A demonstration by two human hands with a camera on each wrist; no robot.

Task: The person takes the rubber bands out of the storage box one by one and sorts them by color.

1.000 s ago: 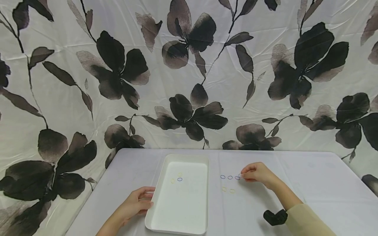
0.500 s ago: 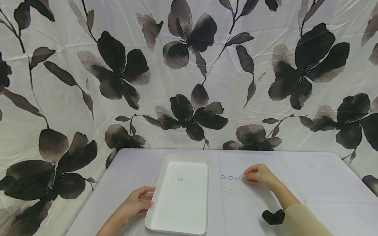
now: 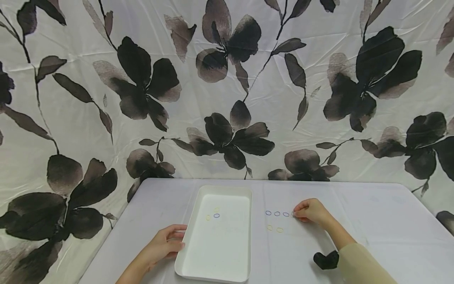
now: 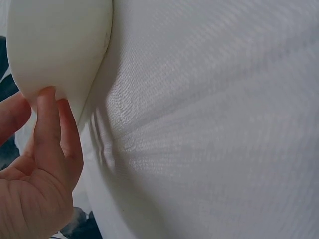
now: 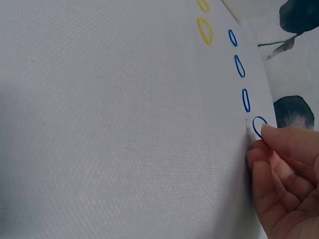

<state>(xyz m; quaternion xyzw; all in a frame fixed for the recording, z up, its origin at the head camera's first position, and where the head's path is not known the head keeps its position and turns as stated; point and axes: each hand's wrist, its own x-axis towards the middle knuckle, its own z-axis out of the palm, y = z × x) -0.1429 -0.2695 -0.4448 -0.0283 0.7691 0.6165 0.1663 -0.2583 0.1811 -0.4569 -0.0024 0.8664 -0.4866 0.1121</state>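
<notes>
On the worktop (image 3: 372,221), the right hand (image 3: 310,211) rests with curled fingertips (image 5: 279,142) pinching a blue band (image 5: 258,127); three more lie beyond it. The left hand (image 3: 164,244) grips the tray (image 3: 198,272) edge

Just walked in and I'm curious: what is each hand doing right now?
Left hand: holds the near left rim of the white tray, thumb on its edge.
Right hand: fingertips pinch a blue rubber band lying on the table.
</notes>
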